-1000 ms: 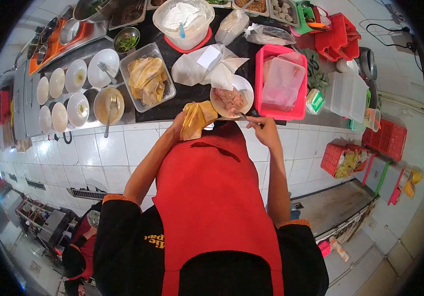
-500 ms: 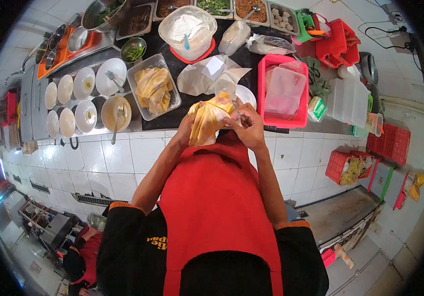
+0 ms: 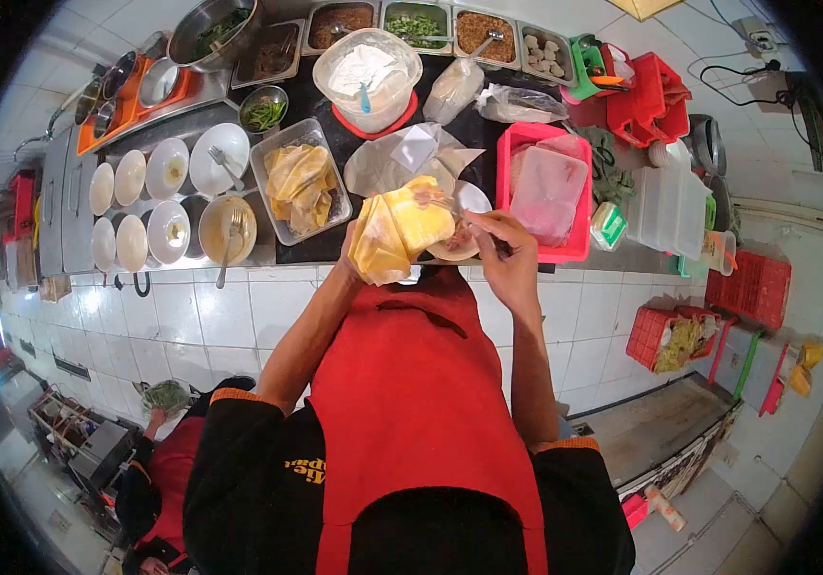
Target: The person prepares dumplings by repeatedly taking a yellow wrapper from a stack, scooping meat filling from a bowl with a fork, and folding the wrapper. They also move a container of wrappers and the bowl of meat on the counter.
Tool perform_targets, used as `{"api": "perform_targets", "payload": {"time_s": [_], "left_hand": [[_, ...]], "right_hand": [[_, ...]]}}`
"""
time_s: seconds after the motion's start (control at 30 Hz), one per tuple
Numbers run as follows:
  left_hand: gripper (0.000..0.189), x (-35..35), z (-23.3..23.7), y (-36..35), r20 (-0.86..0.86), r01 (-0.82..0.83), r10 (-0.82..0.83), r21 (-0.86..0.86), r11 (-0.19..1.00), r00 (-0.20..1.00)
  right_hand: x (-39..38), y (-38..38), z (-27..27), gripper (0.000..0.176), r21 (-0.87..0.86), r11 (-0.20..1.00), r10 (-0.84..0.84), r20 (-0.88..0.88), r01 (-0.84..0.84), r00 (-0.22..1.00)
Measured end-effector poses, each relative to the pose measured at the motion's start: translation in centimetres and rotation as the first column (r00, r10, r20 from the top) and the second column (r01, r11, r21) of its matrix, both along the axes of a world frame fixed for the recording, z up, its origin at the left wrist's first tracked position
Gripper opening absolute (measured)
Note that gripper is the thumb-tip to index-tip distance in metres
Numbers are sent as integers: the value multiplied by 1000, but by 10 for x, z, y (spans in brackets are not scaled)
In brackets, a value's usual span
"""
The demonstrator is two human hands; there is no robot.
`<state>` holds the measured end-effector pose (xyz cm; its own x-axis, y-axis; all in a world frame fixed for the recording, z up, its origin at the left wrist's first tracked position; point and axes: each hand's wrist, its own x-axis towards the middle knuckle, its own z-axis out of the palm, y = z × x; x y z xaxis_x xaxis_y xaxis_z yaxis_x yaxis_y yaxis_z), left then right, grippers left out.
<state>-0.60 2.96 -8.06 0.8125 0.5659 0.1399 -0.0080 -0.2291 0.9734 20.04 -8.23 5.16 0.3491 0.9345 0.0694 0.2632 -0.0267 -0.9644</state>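
Observation:
A floppy stack of yellow dough wrappers (image 3: 387, 240) lies across my left hand (image 3: 346, 261), which grips it from the left and below, most of its fingers hidden. Pinkish paste seems to be smeared at the stack's upper right edge. My right hand (image 3: 509, 251) is just right of the stack, thumb and fingers pinched together; a thin thing may be between them, too small to make out. Beneath the fingers is a white bowl (image 3: 474, 197) with pinkish filling (image 3: 455, 247), partly covered by the wrappers. More wrappers (image 3: 298, 182) lie in a clear tray (image 3: 336, 216) to the left.
Behind stand a tub of white flour (image 3: 370, 72) and several metal trays of toppings (image 3: 416, 27). White bowls (image 3: 168, 230) line the left counter. A pink basket (image 3: 565, 253) holds a plastic box at right. Another person (image 3: 167, 484) is at lower left.
The wrapper stack has been flattened open in my left hand. My right hand has drawn away from it to the right, exposing the bowl of filling. The other person has shifted.

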Motion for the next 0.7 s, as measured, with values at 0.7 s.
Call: {"api": "perform_targets", "payload": {"time_s": [0.7], "left_hand": [[67,-1,36,5,375,400,356,-916,3,856]], "right_hand": [[33,5,30,28,-249,957,151,-19,-151,988]]}}
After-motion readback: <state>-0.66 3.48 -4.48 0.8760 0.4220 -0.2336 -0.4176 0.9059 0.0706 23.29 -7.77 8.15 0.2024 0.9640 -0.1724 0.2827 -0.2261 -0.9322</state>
